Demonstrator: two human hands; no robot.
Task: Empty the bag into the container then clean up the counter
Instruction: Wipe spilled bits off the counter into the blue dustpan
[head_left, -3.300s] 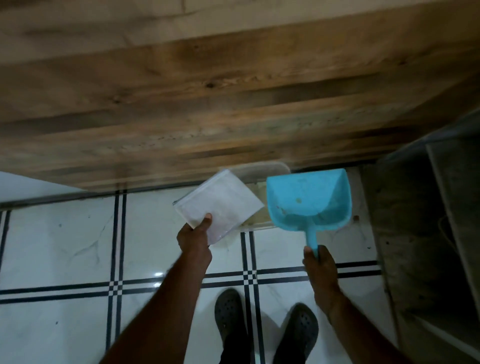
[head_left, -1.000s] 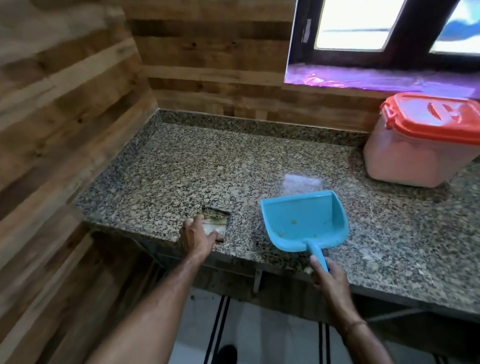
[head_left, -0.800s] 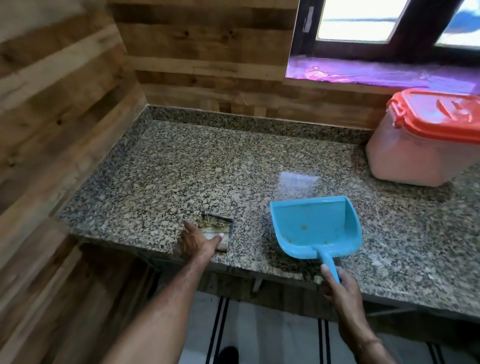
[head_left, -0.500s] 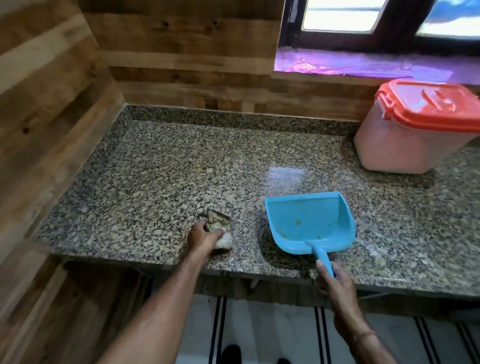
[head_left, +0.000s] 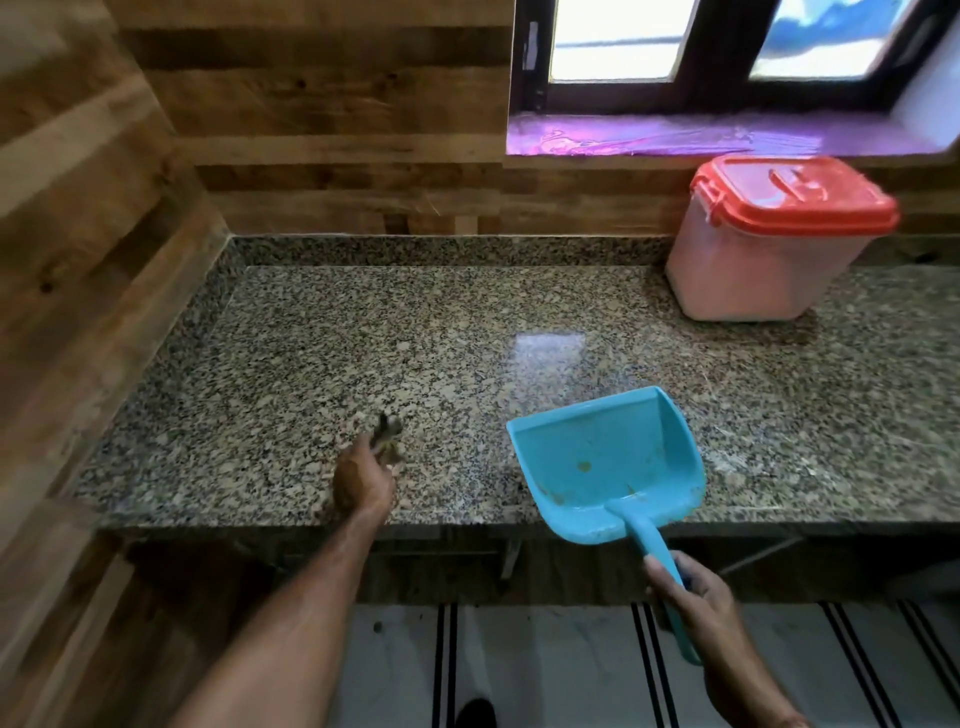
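Observation:
My left hand (head_left: 363, 480) grips a crumpled clear plastic bag (head_left: 387, 434) over the front of the speckled granite counter (head_left: 363, 338); most of the bag is hidden inside my fist. My right hand (head_left: 698, 597) holds the handle of a blue dustpan (head_left: 605, 460), whose pan lies over the counter's front edge with a few small crumbs in it. A translucent container with a shut red lid (head_left: 779, 234) stands at the back right of the counter, below the window.
Wooden plank walls (head_left: 93, 234) close off the counter at the left and the back. A window sill with purple covering (head_left: 675, 135) runs above the container. White floor tiles with dark stripes (head_left: 519, 670) lie below the counter edge.
I rose from the floor to the counter. My left hand laid the flat bag on the counter, then crumpled it into the fist. The dustpan came to rest at the counter's front edge.

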